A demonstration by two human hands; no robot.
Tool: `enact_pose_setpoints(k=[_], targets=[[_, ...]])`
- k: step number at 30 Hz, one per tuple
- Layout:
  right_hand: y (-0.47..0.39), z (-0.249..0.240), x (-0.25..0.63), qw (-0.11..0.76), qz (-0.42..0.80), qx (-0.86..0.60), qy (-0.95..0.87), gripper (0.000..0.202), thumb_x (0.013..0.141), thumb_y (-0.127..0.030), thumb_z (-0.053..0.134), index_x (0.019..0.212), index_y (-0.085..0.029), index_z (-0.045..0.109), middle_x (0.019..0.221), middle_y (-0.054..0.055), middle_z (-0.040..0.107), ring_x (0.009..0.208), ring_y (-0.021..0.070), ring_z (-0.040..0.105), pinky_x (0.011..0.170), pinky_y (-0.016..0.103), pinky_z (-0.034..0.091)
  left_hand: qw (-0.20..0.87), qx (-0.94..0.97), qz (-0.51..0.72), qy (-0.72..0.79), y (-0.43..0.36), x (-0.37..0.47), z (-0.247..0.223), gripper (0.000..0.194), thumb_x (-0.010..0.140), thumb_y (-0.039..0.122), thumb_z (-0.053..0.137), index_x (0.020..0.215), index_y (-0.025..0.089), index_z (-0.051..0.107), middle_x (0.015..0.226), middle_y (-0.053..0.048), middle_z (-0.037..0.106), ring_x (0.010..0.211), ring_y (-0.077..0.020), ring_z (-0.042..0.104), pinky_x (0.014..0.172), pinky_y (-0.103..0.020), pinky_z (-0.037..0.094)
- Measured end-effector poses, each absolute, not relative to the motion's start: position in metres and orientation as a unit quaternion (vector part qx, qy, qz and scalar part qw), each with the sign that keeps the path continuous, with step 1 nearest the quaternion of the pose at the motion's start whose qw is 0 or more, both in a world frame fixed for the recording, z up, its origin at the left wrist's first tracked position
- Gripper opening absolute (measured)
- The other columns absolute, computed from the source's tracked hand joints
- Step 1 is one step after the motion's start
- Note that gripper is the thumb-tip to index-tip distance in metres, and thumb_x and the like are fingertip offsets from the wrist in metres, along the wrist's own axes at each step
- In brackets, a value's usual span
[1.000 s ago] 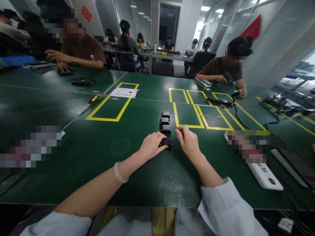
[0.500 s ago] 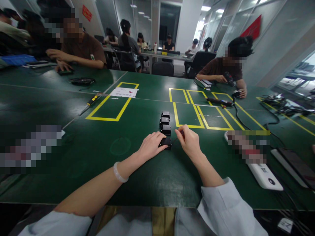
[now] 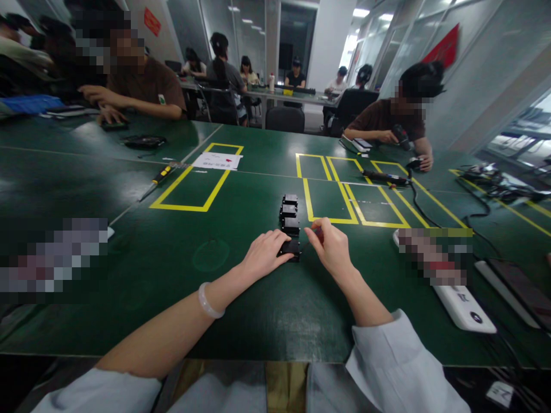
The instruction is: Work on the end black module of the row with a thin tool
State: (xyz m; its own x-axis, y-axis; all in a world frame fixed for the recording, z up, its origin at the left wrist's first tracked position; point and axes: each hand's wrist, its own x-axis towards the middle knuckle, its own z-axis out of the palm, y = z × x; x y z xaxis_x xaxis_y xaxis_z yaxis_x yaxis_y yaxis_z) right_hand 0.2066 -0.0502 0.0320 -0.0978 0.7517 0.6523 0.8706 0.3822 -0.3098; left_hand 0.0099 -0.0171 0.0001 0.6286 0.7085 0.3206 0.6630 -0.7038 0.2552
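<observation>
Four-sided small black boxes, much like servo motors, stand in a row running away from me. My left hand (image 3: 267,252) grips the nearest black box (image 3: 290,248) between thumb and fingers, holding it on the table. Behind it, in line, are further black boxes (image 3: 290,223), untouched. Just right of the gripped box is my right hand (image 3: 332,246), closed in a pinch. Between its fingers shows a small dark red handle (image 3: 319,233), apparently of a thin screwdriver; most of it is hidden by the hand. Whether its tip touches the box I cannot tell.
Yellow tape outlines (image 3: 329,221) mark the green table (image 3: 258,321). A yellow-and-black screwdriver (image 3: 162,174) and a paper sheet (image 3: 217,161) lie left. At right are a white power bank (image 3: 465,310), a dark phone-like slab (image 3: 516,287) and cables (image 3: 488,183). Co-workers sit opposite.
Almost nothing differs. My right hand and the handle in it have shifted or turned very slightly; my left hand stays on the nearest black box.
</observation>
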Motion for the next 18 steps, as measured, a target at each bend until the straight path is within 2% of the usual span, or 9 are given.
enact_pose_setpoints(k=[7,14,18], targets=[[-0.0498,0.0305,0.2073,0.385,-0.065,-0.557,-0.733,0.014,0.094,-0.025,0.039,0.096,-0.019,0.051,0.072,0.001,0.059,0.059,0.0125,0.055,0.060,0.024,0.040,0.052,0.902,0.198,0.381,-0.0168,0.0099,0.0004,0.032,0.085,0.041,0.063,0.108,0.021,0.054,0.106,-0.004,0.060,0.096,-0.0226,0.057,0.081,-0.035,0.045],[-0.0504,0.0319,0.2086,0.388,-0.057,-0.550,-0.737,0.019,0.093,-0.038,0.046,0.090,-0.020,0.052,0.064,-0.002,0.055,0.055,0.0118,0.051,0.058,0.023,0.039,0.057,0.901,0.197,0.382,-0.0170,0.0095,0.0010,0.032,0.086,0.042,0.063,0.108,0.021,0.054,0.106,-0.004,0.060,0.096,-0.0226,0.057,0.081,-0.035,0.045],[-0.0499,0.0299,0.2092,0.384,-0.052,-0.553,-0.737,0.016,0.094,-0.033,0.043,0.094,-0.019,0.052,0.065,-0.002,0.053,0.056,0.0116,0.051,0.059,0.023,0.038,0.055,0.902,0.195,0.382,-0.0168,0.0101,0.0007,0.032,0.086,0.041,0.063,0.108,0.021,0.054,0.107,-0.004,0.060,0.097,-0.0226,0.057,0.081,-0.035,0.045]])
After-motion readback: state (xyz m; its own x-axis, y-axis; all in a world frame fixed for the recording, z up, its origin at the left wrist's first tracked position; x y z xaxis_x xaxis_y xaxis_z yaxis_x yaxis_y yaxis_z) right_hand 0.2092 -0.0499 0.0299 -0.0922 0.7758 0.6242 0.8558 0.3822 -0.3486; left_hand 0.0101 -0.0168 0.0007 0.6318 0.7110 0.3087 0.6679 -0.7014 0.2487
